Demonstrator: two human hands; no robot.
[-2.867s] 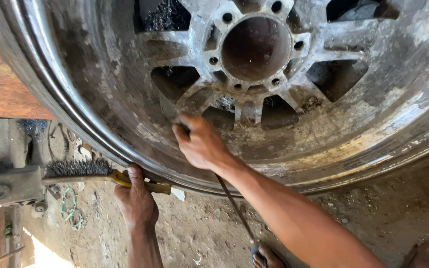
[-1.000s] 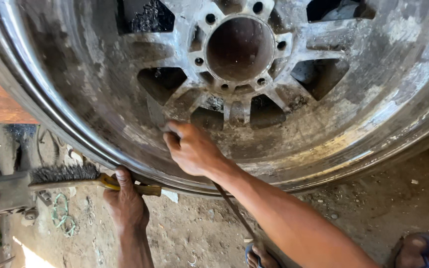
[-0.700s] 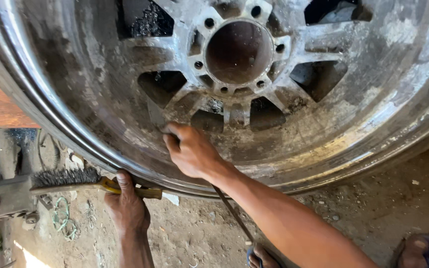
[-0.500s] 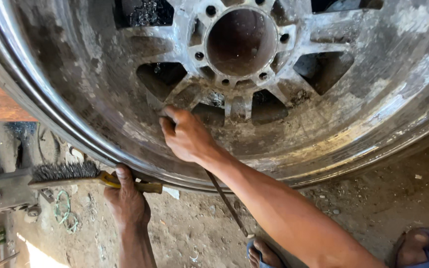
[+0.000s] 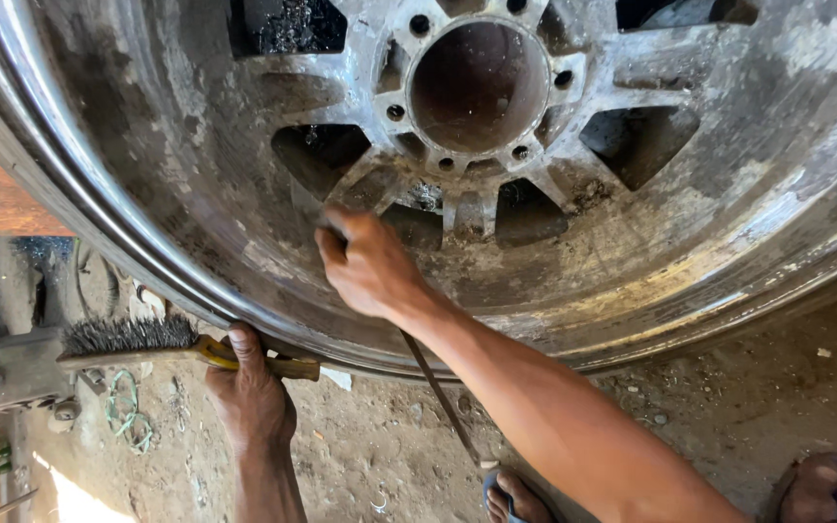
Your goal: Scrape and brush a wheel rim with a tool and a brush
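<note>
The right hand [image 5: 372,266] has been shifted slightly up and left along the wheel rim [image 5: 690,242], closer to the spokes.

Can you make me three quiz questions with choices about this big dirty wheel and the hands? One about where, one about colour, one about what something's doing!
1. Where is the right hand?
A. on the wheel, below the hub
B. on the ground
C. on a foot

2. What colour is the wire brush handle?
A. blue
B. yellow
C. white

3. What is the left hand doing?
A. hanging open
B. waving
C. gripping the brush

Answers: 1 A, it rests on the spokes under the hub. 2 B, yellow shows beside the fingers. 3 C, fingers wrap the handle.
</note>
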